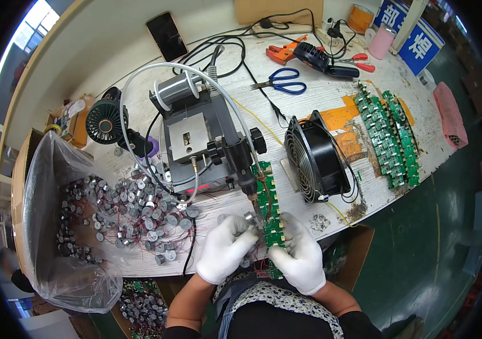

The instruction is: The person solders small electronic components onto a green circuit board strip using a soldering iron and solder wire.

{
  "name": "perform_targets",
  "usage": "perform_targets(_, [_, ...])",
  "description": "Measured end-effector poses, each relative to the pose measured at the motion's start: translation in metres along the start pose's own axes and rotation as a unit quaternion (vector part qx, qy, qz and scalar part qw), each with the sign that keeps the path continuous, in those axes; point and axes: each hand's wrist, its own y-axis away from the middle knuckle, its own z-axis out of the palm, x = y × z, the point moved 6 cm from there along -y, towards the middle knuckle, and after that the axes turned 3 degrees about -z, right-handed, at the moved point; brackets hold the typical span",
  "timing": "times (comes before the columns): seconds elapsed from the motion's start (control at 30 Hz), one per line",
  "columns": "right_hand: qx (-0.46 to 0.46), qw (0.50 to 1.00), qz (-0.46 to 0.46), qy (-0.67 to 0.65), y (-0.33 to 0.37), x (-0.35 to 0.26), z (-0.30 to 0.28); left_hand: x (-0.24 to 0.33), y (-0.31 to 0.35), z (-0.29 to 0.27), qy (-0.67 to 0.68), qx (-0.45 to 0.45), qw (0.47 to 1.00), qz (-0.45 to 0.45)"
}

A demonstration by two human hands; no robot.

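Head view: one white table [331,93] spreads out past the fingers, with one clear plastic bag [49,169] well off to their left. One soldering machine [189,138] stands ahead of the left fingers, its single iron [246,181] slanting down close to their tips. One square black fan [314,161] sits ahead and rightward of the right fingers; farther that way lie two rows of green boards [379,135]. One green board strip [271,217] lies between the two sets of fingers. Two small black fans [104,121] sit far ahead, one leftward, one rightward; one phone [166,37] and one pair of blue scissors [290,87] are far ahead too. Grey round motors [150,223], too many to count, are heaped left of the left fingers. The gloved left hand [227,248] has its fingertips drawn together at the strip's left edge; I cannot tell what they pinch. The gloved right hand [297,254] grips the strip, thumb over its face, fingers curled at its right edge.
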Motion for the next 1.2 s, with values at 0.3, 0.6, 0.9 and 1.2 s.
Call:
perform_targets(0.3, [-0.006,1.0,0.01,-0.026,0.004,0.001,0.002,0.022,0.01,0.003,-0.151,0.068,0.969,0.185])
perform_targets(0.6, [-0.026,0.999,0.027,-0.006,0.004,0.005,0.002,0.038,0.017,0.008,-0.251,0.15,0.894,0.339])
perform_targets(0.9, [-0.038,0.999,0.027,-0.018,0.002,-0.003,0.005,0.048,0.02,0.008,-0.308,0.161,0.853,0.39])
perform_targets(1.2, [0.0,0.993,-0.047,0.109,0.005,-0.003,-0.002,0.057,0.02,0.01,-0.353,0.149,0.833,0.399])
